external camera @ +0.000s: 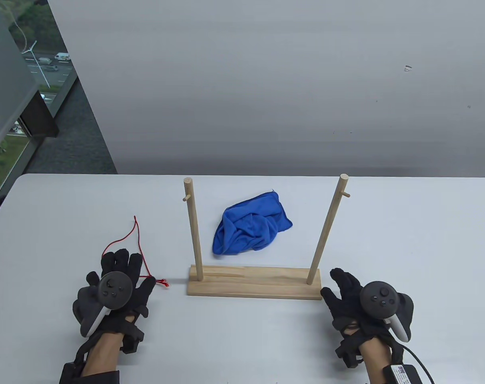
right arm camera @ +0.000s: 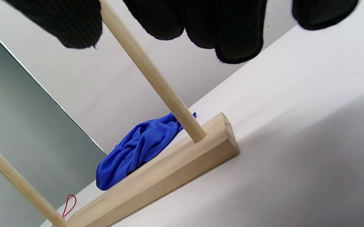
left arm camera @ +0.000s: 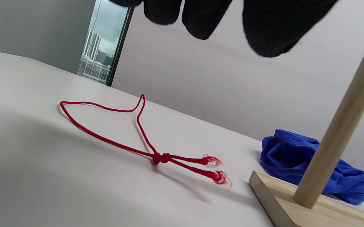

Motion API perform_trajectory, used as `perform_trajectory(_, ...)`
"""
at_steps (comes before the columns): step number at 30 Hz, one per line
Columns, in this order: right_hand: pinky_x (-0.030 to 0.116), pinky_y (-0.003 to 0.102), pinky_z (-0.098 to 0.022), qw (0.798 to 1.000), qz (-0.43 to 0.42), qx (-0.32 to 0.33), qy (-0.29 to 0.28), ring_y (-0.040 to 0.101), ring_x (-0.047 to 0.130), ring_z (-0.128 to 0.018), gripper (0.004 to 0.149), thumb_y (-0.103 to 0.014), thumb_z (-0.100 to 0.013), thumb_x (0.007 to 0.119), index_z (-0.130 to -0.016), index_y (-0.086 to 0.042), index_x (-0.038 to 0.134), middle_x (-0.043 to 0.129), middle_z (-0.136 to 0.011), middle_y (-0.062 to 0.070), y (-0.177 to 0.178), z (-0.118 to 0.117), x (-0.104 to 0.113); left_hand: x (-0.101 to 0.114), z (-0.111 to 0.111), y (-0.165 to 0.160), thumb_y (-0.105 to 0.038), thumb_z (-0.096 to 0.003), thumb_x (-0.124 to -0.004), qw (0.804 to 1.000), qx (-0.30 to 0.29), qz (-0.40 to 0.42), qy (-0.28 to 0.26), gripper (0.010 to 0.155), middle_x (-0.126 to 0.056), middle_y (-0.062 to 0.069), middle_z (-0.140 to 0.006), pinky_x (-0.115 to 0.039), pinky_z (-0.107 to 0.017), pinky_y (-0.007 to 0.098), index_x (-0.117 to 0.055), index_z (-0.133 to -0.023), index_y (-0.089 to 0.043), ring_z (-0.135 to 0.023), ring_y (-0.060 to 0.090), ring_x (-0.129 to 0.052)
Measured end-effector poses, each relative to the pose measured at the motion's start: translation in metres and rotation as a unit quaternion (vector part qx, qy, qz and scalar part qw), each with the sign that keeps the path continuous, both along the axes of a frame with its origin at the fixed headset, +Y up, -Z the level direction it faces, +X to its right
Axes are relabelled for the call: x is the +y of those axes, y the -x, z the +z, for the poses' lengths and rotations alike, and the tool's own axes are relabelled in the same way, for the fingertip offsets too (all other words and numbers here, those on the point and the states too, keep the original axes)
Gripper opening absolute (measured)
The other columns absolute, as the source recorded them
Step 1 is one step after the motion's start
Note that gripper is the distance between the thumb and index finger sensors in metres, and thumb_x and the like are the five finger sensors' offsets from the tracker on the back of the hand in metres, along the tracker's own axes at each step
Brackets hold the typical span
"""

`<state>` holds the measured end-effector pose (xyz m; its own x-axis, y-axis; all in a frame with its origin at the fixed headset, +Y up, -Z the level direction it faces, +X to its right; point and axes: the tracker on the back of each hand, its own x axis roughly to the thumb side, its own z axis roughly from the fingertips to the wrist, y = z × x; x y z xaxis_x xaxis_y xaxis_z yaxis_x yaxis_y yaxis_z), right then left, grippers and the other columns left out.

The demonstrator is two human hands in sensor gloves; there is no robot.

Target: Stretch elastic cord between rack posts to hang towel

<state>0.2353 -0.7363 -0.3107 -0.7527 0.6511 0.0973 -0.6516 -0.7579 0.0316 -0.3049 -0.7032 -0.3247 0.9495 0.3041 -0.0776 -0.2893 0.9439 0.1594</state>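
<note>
A wooden rack (external camera: 254, 285) stands mid-table with a left post (external camera: 193, 228) and a right post (external camera: 327, 232), each with a small peg near the top. A crumpled blue towel (external camera: 251, 230) lies behind the rack's base. A red elastic cord loop (external camera: 137, 240) lies on the table left of the rack, its knotted, frayed ends (left arm camera: 213, 168) toward the base. My left hand (external camera: 120, 276) hovers over the cord with fingers spread, holding nothing. My right hand (external camera: 340, 290) is open and empty by the base's right end. The rack base (right arm camera: 156, 179) and towel (right arm camera: 137, 151) also show in the right wrist view.
The white table (external camera: 406, 240) stretches on both sides of the rack. A grey wall (external camera: 266, 80) rises behind its far edge. A window (external camera: 22, 100) is at the far left.
</note>
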Motion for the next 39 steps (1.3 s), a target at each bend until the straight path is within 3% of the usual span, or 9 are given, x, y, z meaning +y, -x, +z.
perform_trajectory(3, 0.053, 0.073, -0.057, 1.0, 0.027, 0.008, -0.003, 0.045, 0.069, -0.088, 0.071, -0.053, -0.047, 0.067, -0.101, -0.011, 0.047, 0.049, -0.1, 0.025, 0.001, 0.0, 0.001, -0.002, -0.002, 0.0, -0.048, -0.0413, -0.089, 1.0, -0.005, -0.012, 0.004, 0.062, -0.08, 0.007, -0.108, -0.056, -0.071, 0.067, -0.08, -0.098, -0.024, -0.102, 0.041, -0.075)
perform_trajectory(8, 0.053, 0.073, -0.057, 0.999, 0.026, 0.016, -0.01, 0.046, 0.069, -0.088, 0.071, -0.052, -0.047, 0.068, -0.1, -0.011, 0.047, 0.049, -0.1, 0.025, 0.005, 0.001, 0.004, -0.008, -0.01, -0.003, -0.042, -0.0389, -0.093, 0.997, -0.029, -0.063, 0.015, 0.051, -0.092, 0.004, -0.095, -0.068, -0.067, 0.059, -0.088, -0.088, -0.027, -0.088, 0.038, -0.089)
perform_trajectory(13, 0.053, 0.073, -0.057, 0.999, 0.036, 0.017, -0.016, 0.045, 0.069, -0.088, 0.071, -0.052, -0.047, 0.068, -0.101, -0.011, 0.047, 0.049, -0.1, 0.025, 0.005, 0.003, 0.007, -0.01, -0.021, -0.01, -0.04, -0.037, -0.097, 0.991, -0.061, -0.118, 0.03, 0.049, -0.097, 0.003, -0.088, -0.072, -0.064, 0.056, -0.091, -0.085, -0.029, -0.081, 0.036, -0.094)
perform_trajectory(24, 0.053, 0.073, -0.057, 0.999, 0.038, 0.016, -0.019, 0.046, 0.069, -0.088, 0.071, -0.052, -0.047, 0.068, -0.1, -0.011, 0.048, 0.049, -0.1, 0.025, 0.002, 0.002, 0.007, -0.027, -0.053, -0.019, -0.042, -0.0361, -0.099, 0.966, -0.108, -0.212, 0.105, 0.053, -0.096, 0.002, -0.09, -0.07, -0.065, 0.057, -0.09, -0.088, -0.031, -0.081, 0.035, -0.094)
perform_trajectory(39, 0.053, 0.073, -0.057, 0.999, 0.029, 0.014, -0.007, 0.046, 0.068, -0.088, 0.07, -0.052, -0.047, 0.067, -0.1, -0.01, 0.048, 0.049, -0.1, 0.025, 0.001, 0.001, 0.006, -0.053, -0.076, -0.027, -0.043, -0.0374, -0.095, 0.955, -0.124, -0.21, 0.167, 0.049, -0.096, 0.003, -0.089, -0.069, -0.065, 0.057, -0.092, -0.085, -0.033, -0.078, 0.036, -0.095)
